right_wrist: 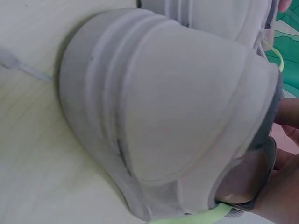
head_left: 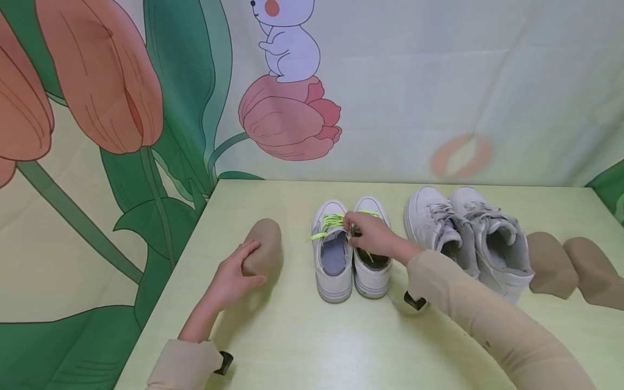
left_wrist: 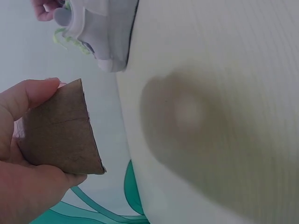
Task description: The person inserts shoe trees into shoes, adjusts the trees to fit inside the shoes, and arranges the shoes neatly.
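Observation:
My left hand [head_left: 233,280] holds a brown cardboard shoe insert [head_left: 265,246] above the left part of the table, thumb on one side and fingers on the other. The insert's cut edge faces the left wrist camera [left_wrist: 60,130]. Two small white sneakers with bright green laces stand side by side, heels toward me: a left one [head_left: 333,286] and a right one [head_left: 372,285]. At the right sneaker's opening, my right hand [head_left: 371,234] pinches the tongue. Its fingertips are partly hidden in the right wrist view, behind the sneaker's heel [right_wrist: 177,102].
A larger pair of white sneakers, one left [head_left: 421,214] and one right [head_left: 507,276], stands to the right under my forearm's far side. Two more brown inserts [head_left: 551,265] lie beyond them on the pale table [head_left: 302,346]. A printed curtain [head_left: 390,108] hangs behind.

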`<state>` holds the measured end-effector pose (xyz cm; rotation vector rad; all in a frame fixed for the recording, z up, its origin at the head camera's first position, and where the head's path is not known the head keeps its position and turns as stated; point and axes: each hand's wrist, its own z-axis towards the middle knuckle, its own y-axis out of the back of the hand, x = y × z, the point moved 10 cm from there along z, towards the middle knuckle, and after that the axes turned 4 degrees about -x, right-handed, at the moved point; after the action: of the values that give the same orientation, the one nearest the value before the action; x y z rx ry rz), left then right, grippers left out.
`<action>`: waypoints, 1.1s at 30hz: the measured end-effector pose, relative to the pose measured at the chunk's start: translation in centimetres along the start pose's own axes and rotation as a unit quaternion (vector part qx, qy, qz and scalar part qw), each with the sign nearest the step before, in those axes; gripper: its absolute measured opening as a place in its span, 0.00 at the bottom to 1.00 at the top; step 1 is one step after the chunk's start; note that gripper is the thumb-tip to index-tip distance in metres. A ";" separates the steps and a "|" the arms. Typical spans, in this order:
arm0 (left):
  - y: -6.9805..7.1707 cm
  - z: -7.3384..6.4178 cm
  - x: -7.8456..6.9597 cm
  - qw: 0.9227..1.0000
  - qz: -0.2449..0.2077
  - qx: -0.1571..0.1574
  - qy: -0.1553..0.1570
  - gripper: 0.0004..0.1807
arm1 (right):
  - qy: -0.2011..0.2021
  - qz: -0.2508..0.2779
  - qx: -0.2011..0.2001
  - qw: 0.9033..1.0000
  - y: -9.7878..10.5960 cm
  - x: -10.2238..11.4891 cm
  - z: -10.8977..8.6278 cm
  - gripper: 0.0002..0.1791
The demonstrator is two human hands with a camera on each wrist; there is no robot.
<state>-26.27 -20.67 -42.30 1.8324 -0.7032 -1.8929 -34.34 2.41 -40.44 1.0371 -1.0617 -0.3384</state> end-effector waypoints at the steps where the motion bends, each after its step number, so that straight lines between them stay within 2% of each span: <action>1: 0.0 0.0 -0.3 1.000 -0.001 0.001 -0.004 0.39 | 0.003 0.000 -0.005 1.000 0.1 0.0 0.0 0.11; 5: -0.1 -0.2 -1.6 1.000 -0.006 0.003 -0.018 0.38 | -0.001 -0.001 -0.012 1.000 0.1 0.0 -0.2 0.13; 11: -0.4 -0.7 -3.7 0.999 -0.030 0.016 -0.038 0.38 | -0.011 -0.005 -0.008 1.000 -0.1 -0.2 -0.4 0.26; 14: -0.5 -1.0 -4.6 0.998 -0.038 0.024 -0.042 0.39 | -0.010 -0.001 -0.004 1.000 -0.1 -0.2 -0.5 0.28; 17: -0.7 -1.4 -5.5 0.997 -0.047 0.033 -0.045 0.39 | -0.006 0.002 -0.008 1.000 0.1 -0.1 -0.6 0.24; 22: -1.3 -1.9 -7.0 0.996 -0.054 0.056 -0.052 0.40 | 0.008 0.005 -0.025 1.000 0.3 -0.1 -0.6 0.09; 33: -2.9 -2.5 -9.5 0.990 -0.057 0.102 -0.077 0.40 | 0.023 0.003 -0.024 0.999 0.3 0.0 -0.7 0.07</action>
<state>-23.12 -12.78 -36.59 1.8964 -0.8904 -2.1237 -33.86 2.94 -40.25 0.9933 -1.0105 -0.3317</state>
